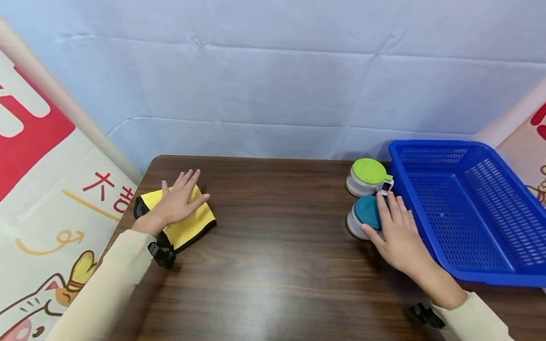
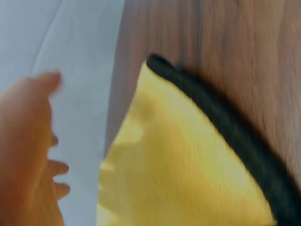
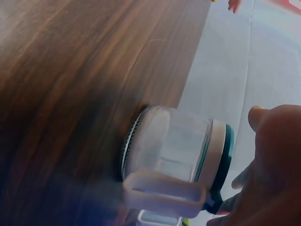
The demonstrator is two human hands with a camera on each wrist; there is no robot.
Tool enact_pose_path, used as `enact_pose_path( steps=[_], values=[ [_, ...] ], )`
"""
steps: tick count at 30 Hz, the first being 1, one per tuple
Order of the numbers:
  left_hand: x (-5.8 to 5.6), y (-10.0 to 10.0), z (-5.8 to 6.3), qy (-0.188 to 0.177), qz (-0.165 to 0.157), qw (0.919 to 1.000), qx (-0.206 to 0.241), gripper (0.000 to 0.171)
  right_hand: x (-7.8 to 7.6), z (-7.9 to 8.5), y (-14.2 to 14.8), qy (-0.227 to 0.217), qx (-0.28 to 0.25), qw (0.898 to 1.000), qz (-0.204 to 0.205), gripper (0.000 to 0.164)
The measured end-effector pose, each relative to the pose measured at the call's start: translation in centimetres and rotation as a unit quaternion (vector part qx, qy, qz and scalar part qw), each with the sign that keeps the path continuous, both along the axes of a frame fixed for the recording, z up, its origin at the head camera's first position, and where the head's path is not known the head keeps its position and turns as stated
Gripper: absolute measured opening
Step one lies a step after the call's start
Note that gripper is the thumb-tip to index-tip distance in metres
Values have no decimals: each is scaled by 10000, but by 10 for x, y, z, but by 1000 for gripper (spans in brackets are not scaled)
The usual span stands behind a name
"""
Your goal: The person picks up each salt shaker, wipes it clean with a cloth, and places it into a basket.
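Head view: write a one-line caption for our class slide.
Left hand over a yellow cloth, right hand over a teal-lidded jar, beside a green-lidded jar and blue basket.

Round the head view's centre, the table at 6 o'clock showed glossy wood grain, the cloth at 8 a matt, textured weave. The jar at 4 looked like clear glass and the basket at 3 smooth plastic.
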State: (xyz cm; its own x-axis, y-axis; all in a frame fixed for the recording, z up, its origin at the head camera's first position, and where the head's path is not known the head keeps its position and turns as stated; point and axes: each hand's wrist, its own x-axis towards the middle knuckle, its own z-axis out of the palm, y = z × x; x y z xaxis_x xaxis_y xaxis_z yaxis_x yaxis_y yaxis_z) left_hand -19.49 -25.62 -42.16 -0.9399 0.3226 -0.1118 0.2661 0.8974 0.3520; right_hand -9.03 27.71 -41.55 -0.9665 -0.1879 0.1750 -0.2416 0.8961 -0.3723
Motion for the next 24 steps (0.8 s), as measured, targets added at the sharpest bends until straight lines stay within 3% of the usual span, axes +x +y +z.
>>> enact_pose_path(
  steps=[7,15,24],
  values=[
    [-6,-20,-11,-231,412,9989,-74,85,1,-2,10,-526,-513,9972,-153,83],
    [-9,-29,-14,-417,497,9977,-206,94,2,-9,19,-799,-1226,9889,-268,84],
    [-11,-30,-15,-570,641,9960,-256,97,8,-12,16,-1075,-1740,9768,-636,71]
  ],
)
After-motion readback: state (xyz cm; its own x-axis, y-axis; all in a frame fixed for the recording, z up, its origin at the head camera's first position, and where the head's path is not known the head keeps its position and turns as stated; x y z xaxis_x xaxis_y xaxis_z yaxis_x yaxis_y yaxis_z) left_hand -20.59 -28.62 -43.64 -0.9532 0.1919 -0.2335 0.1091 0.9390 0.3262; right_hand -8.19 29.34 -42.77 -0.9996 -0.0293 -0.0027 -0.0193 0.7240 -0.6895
